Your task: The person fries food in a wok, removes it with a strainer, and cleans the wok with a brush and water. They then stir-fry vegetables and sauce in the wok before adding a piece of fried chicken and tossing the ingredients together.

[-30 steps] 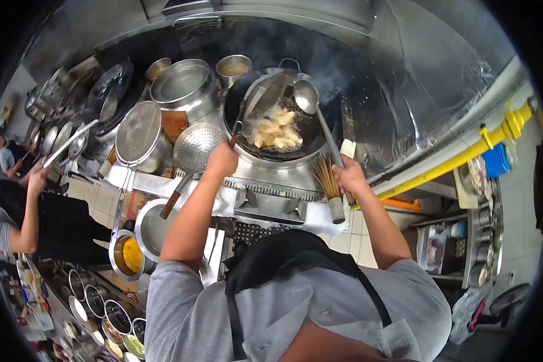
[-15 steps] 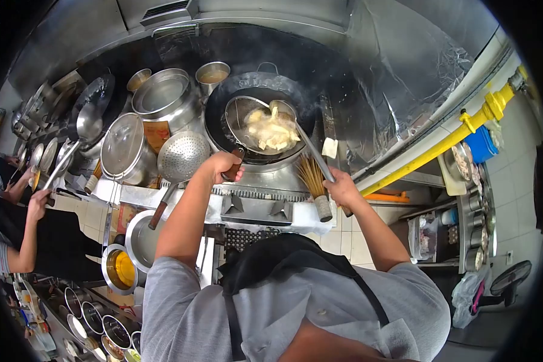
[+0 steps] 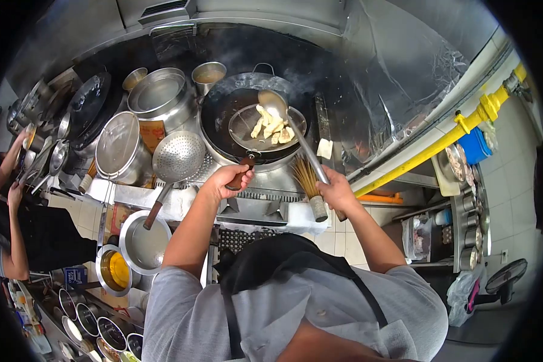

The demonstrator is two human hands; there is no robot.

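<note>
My left hand (image 3: pixel 228 181) is closed around the wooden handle of a round mesh strainer (image 3: pixel 242 134), which is over the dark wok (image 3: pixel 216 111). Several pale yellow pieces of food (image 3: pixel 270 125) lie in the strainer, bunched toward its right half. In my right hand (image 3: pixel 336 192) is the long metal handle of a ladle (image 3: pixel 273 104). The ladle's bowl is at the strainer's far rim, right beside the food. A bamboo wok brush (image 3: pixel 311 181) stands close to my right hand, left of it. Thin steam rises behind the wok.
Left of the wok are a perforated skimmer (image 3: pixel 178 157), a pot with a mesh lid (image 3: pixel 118 145) and a large steel pot (image 3: pixel 158 93). A steel bowl (image 3: pixel 145 241) and a pot of yellow liquid (image 3: pixel 116 269) are lower left. A co-worker's arm (image 3: pixel 17 241) shows at far left.
The white foam around the food is gone, and the pieces lie visible on the mesh. The ladle bowl has shifted slightly up and left. The co-worker's hands and utensils have moved at far left.
</note>
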